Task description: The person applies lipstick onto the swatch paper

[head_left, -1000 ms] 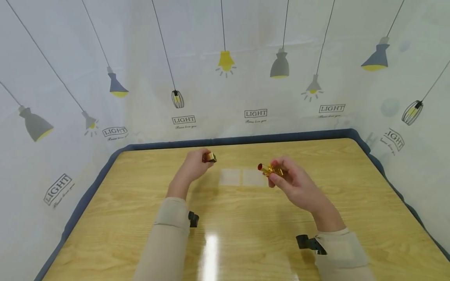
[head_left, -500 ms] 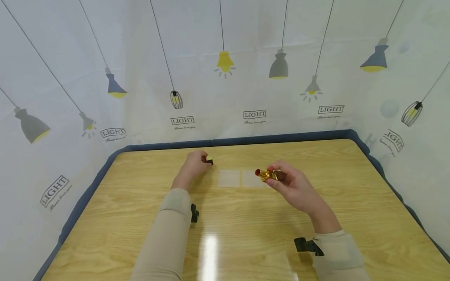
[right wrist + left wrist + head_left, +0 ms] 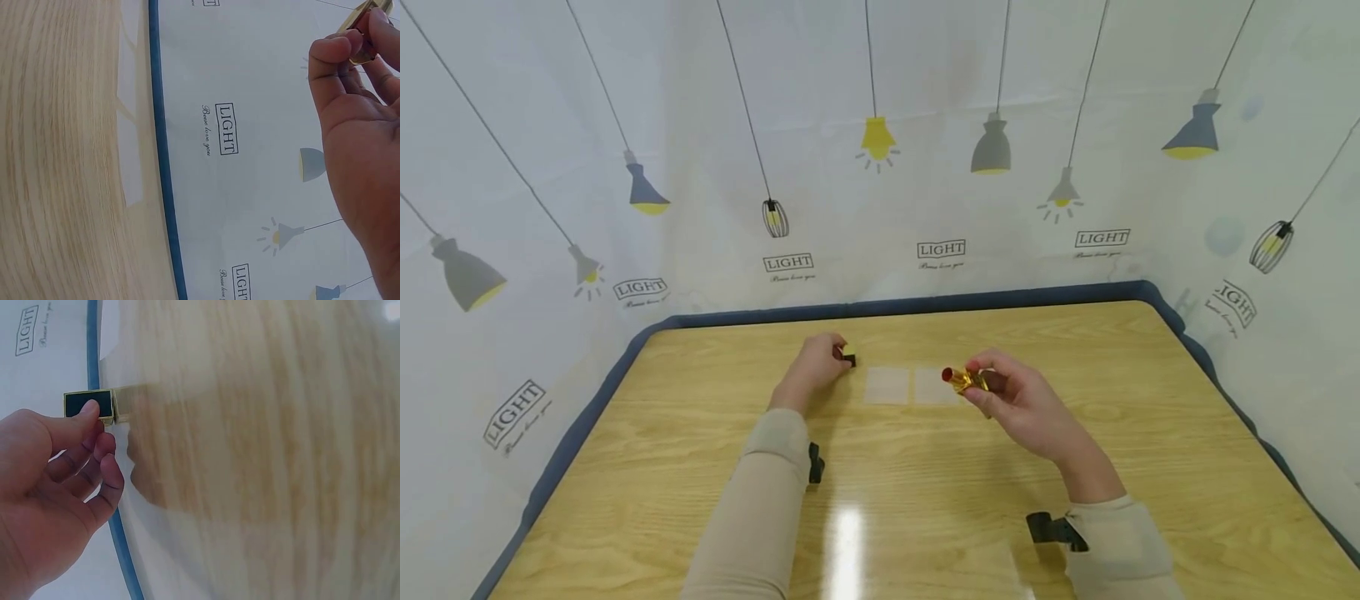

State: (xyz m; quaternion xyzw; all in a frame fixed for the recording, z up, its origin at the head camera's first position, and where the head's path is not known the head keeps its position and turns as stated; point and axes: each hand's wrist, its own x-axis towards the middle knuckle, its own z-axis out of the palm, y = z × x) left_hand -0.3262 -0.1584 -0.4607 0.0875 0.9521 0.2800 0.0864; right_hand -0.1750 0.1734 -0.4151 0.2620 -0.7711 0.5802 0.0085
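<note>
My left hand [image 3: 811, 367] pinches a black-and-gold lipstick cap [image 3: 849, 357] between thumb and fingers, low at the far left part of the table. In the left wrist view the thumb presses on the black face of the cap [image 3: 76, 402], and its lower end is right at the tabletop, above its reflection. My right hand [image 3: 1030, 410] grips the base of a gold lipstick [image 3: 966, 382], held in the air with its red tip pointing left. Only part of the lipstick [image 3: 357, 17] shows at the top of the right wrist view, between thumb and fingers.
Pale square patches [image 3: 887, 385] lie flat on the wooden table [image 3: 917, 483] between the hands. A dark blue padded edge [image 3: 910, 305] borders the table, and behind it stands a white wall sheet [image 3: 700, 125] printed with lamps.
My left hand has lowered the cap to the table and tipped it more upright. My right hand has shifted slightly left with the lipstick.
</note>
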